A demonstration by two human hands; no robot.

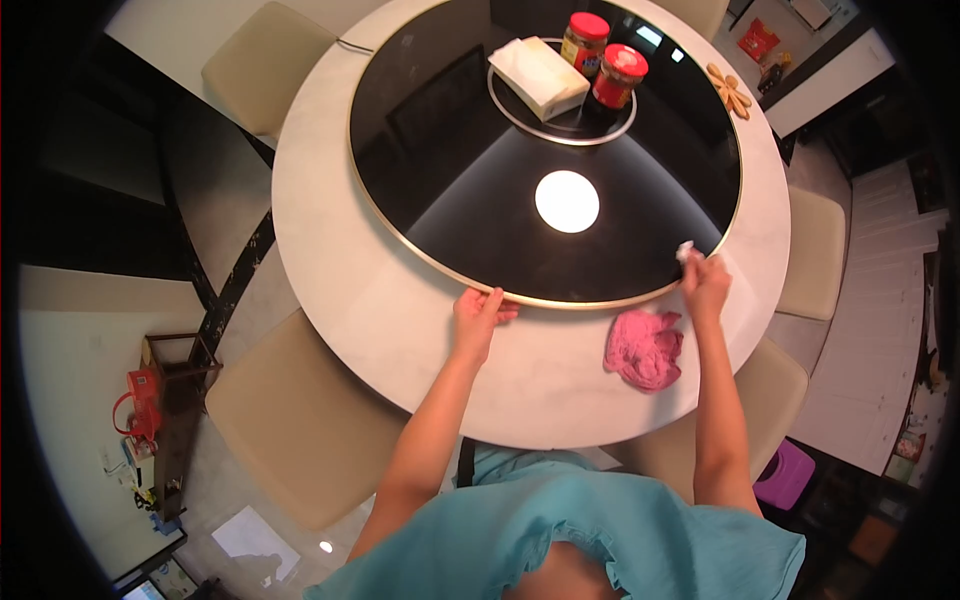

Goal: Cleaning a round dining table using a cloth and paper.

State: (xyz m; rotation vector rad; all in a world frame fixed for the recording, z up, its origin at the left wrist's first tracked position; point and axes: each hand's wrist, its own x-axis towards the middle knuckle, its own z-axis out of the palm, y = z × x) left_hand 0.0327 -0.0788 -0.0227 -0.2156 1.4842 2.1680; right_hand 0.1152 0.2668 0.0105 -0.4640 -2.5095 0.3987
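Note:
My left hand (480, 319) grips the gold-coloured rim of the black glass turntable (465, 217), thumb on top and fingers beneath. At the turntable's right front edge, my right hand (703, 285) pinches a small crumpled white tissue (685, 251). A crumpled pink cloth (645, 351) lies on the pale round table (540, 390) just left of my right forearm. Toward the far side of the turntable, a tissue pack (541, 79) and two red-lidded glass jars, one farther back (584, 45) and one nearer (620, 75), stand on a round silver-rimmed tray (562, 139).
A wooden flower-shaped trivet (729, 91) lies at the table's right far edge. Beige chairs stand around the table, including one at the near left (300, 427) and one at the right (810, 251). A purple plastic object (785, 474) is on the floor at the lower right.

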